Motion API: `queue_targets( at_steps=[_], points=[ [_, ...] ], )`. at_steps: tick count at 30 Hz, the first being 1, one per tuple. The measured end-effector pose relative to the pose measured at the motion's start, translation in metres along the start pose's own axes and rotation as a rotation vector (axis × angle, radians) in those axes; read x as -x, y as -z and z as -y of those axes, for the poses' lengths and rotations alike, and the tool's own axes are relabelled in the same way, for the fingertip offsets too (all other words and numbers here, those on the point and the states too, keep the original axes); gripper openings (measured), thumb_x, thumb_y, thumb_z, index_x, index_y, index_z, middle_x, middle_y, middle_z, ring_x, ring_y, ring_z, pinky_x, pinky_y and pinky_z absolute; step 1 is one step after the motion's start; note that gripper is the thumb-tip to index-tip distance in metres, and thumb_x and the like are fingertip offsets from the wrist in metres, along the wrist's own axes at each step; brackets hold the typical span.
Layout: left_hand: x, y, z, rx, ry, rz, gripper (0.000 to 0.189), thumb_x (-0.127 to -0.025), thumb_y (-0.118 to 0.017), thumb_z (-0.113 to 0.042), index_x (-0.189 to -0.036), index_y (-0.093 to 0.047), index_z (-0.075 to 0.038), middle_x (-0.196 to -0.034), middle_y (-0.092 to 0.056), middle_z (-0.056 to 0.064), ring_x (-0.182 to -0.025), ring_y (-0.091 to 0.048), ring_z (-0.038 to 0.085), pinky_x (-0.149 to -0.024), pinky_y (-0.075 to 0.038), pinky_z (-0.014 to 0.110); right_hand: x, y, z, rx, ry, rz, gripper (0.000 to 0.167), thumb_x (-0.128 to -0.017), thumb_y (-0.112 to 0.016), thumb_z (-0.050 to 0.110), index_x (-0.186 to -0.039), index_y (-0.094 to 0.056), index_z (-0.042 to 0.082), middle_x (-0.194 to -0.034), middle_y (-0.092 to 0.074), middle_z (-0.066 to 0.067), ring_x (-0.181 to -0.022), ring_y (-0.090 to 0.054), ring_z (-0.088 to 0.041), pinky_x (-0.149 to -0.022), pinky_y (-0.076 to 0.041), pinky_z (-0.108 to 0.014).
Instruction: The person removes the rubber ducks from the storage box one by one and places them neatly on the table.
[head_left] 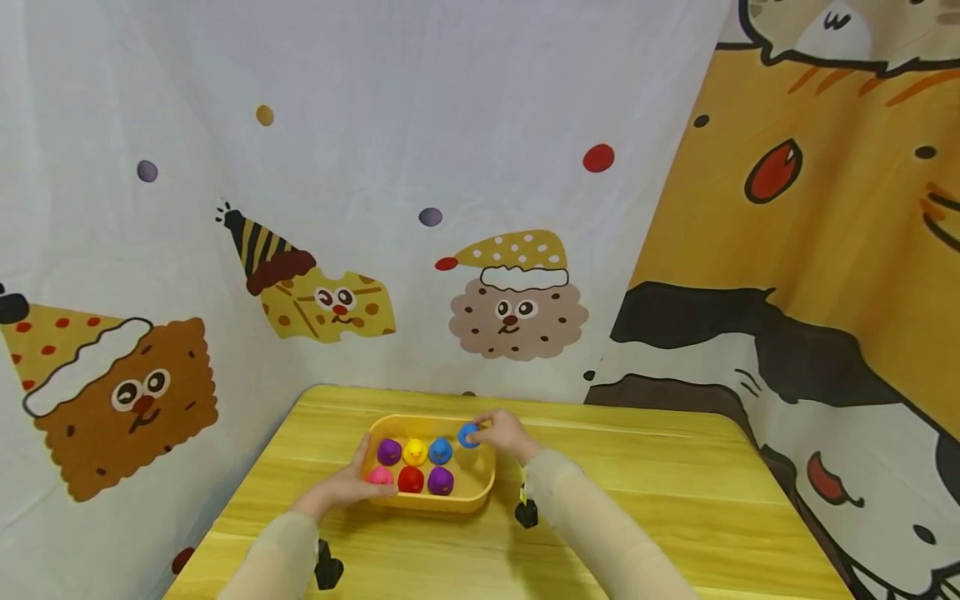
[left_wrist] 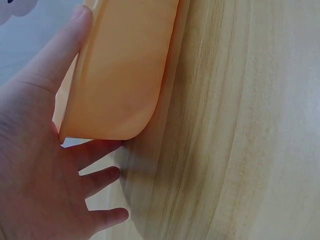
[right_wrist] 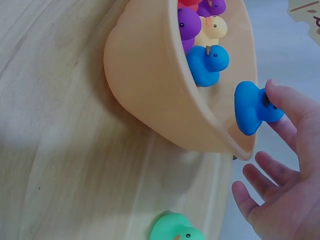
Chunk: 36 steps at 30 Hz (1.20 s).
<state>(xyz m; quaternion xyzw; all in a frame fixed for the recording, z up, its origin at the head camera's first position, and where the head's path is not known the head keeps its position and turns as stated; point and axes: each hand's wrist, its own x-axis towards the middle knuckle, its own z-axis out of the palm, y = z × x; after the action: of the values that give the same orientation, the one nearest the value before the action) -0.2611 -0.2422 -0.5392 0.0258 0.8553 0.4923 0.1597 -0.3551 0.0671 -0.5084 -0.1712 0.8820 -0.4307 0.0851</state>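
A blue toy duck [right_wrist: 252,107] is pinched between thumb and fingertip of my right hand [head_left: 508,435]. It is tipped on its side over the right end of a yellow-orange plastic basin [head_left: 457,504]. Two rows of toy ducks sit inside, among them a second blue duck [head_left: 440,451], a yellow duck [head_left: 416,452], a red duck [head_left: 411,480] and a pink duck [head_left: 381,476]. At the basin's near left corner rests my left hand [head_left: 347,486], thumb along the front rim and straight, spread fingers by the left end.
The basin stands on a wood-grain table [head_left: 637,483]. A green toy duck [right_wrist: 175,229] lies on the table outside the basin, at the bottom of the right wrist view. Behind the table hangs a cloth [head_left: 510,108] printed with cartoon figures.
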Motion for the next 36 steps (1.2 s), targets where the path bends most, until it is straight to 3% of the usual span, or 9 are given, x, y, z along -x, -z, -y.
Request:
queue_targets(
  at_steps=[5, 12, 15, 25, 36],
  points=[
    [0.008, 0.001, -0.011, -0.016, -0.026, 0.016, 0.128, -0.078, -0.079, -0.041, -0.15, 0.02, -0.004, -0.151, 0.002, 0.04, -0.135, -0.01, 0.059, -0.108, -0.01, 0.068, -0.001, 0.004, 0.002, 0.027, 0.016, -0.015, 0.034, -0.08, -0.079, 0.02, -0.108, -0.071, 0.001, -0.114, -0.066, -0.013, -0.105, -0.055, -0.028, -0.089, -0.047, -0.047],
    [0.002, 0.003, -0.001, -0.018, 0.015, 0.026, 0.126, -0.079, -0.077, -0.047, -0.152, 0.019, -0.011, -0.155, 0.006, 0.034, -0.138, -0.006, 0.056, -0.109, -0.009, 0.067, 0.001, 0.009, 0.003, 0.033, 0.018, 0.0, 0.037, -0.082, -0.078, 0.023, -0.112, -0.07, 0.002, -0.116, -0.066, -0.012, -0.102, -0.059, -0.026, -0.083, -0.051, -0.04],
    [0.001, 0.003, 0.0, -0.027, 0.003, 0.02, 0.127, -0.078, -0.078, -0.047, -0.152, 0.018, -0.008, -0.154, 0.004, 0.036, -0.136, -0.008, 0.058, -0.107, -0.01, 0.069, 0.003, 0.012, 0.005, 0.012, 0.033, 0.014, 0.037, -0.083, -0.077, 0.021, -0.112, -0.069, 0.0, -0.112, -0.067, -0.012, -0.099, -0.062, -0.025, -0.082, -0.053, -0.039],
    [0.011, -0.001, -0.015, -0.039, 0.003, 0.017, 0.125, -0.081, -0.077, -0.043, -0.15, 0.018, -0.001, -0.152, 0.003, 0.038, -0.135, -0.008, 0.06, -0.106, -0.01, 0.07, 0.009, 0.024, 0.004, -0.028, 0.055, 0.021, 0.032, -0.085, -0.075, 0.019, -0.11, -0.069, 0.001, -0.106, -0.068, -0.008, -0.101, -0.06, -0.024, -0.089, -0.049, -0.043],
    [0.009, 0.0, -0.011, -0.029, -0.017, -0.004, 0.124, -0.08, -0.08, -0.033, -0.15, 0.017, 0.001, -0.151, -0.002, 0.041, -0.134, -0.015, 0.059, -0.107, -0.015, 0.067, 0.014, 0.044, -0.009, -0.03, 0.05, 0.025, 0.034, -0.085, -0.076, 0.022, -0.112, -0.069, 0.003, -0.104, -0.068, -0.005, -0.097, -0.061, -0.021, -0.087, -0.05, -0.043]
  ],
)
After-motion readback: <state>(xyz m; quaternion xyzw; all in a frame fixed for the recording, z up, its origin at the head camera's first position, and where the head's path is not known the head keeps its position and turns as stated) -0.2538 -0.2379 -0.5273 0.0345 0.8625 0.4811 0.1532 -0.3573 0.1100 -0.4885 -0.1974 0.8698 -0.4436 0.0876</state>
